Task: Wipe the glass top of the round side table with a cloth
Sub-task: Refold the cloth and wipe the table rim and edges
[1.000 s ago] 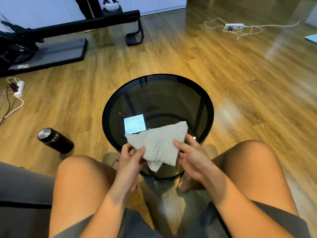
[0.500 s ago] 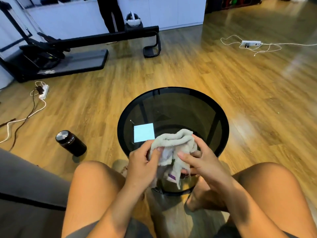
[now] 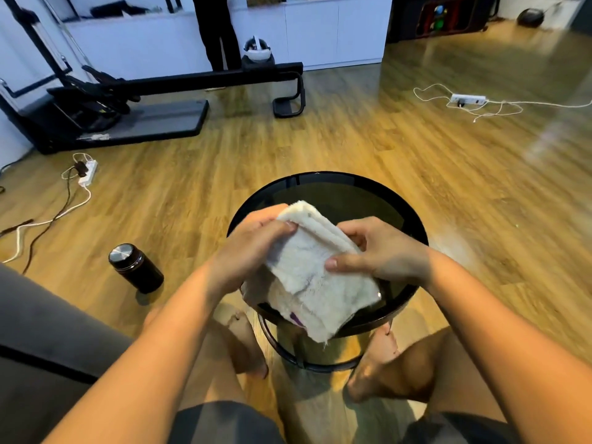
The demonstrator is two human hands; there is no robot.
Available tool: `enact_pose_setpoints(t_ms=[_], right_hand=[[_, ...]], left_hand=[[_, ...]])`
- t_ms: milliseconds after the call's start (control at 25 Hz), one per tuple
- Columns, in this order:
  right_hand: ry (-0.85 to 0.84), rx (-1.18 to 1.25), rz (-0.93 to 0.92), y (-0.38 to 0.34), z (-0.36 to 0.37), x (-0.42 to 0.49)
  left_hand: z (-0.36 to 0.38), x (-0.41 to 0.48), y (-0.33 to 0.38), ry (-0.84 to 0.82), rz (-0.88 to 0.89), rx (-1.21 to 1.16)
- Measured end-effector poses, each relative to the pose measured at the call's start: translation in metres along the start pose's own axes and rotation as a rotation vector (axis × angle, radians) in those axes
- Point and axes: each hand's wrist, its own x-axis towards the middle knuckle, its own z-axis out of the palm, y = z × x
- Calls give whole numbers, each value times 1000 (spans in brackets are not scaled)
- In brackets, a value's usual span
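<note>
both hands are up over the bench and clamped on the cloth, close together, one on each side.
left hand (image 3: 253,248): grips the far-left edge of the cloth, thumb on top, fingers curled under.
right hand (image 3: 381,251): pinches the right side, thumb pressed flat on the top face, fingers curled behind the fold.
cloth (image 3: 314,280): off-white, terry-like, folded into several layers. the low edge is frayed and a small purple patch shows near the lower left corner. it's held tilted between the two hands above the near half of the glass top (image 3: 339,193), and its lower end hangs past the near rim. can't tell whether any part touches the glass.
bench (image 3: 416,232): round, with dark tinted glass in a black rim and a black ring frame below.
the person sits on a grey sofa (image 3: 38,331) in dark shorts, knees bare, one bare foot on either side of the bench base.
rest: a dark bottle (image 3: 136,267) with a metal lid stands on the wood floor (image 3: 352,139), left of the bench and well apart. a white power strip (image 3: 87,172) with cables lies further left, and a second strip (image 3: 467,99) lies far right. a black exercise machine (image 3: 128,120) is at the far left, with a white headset (image 3: 258,49) behind its bar. another person's dark trouser legs (image 3: 219,33) stand by the white cabinets.
</note>
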Motion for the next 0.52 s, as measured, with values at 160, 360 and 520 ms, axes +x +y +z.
enact_pose_setpoints(t_ms=[160,360,520], right_hand=[[-97,235,156,25,1,-9],[170,861,191,38,22,-15],[455,254,141,38,27,-17]], left_hand=[[-19,-8,-13,131,-280,-371],[-20,-20,-31,19,-333,-565],[-15,-23,-38,28,-217,-300]])
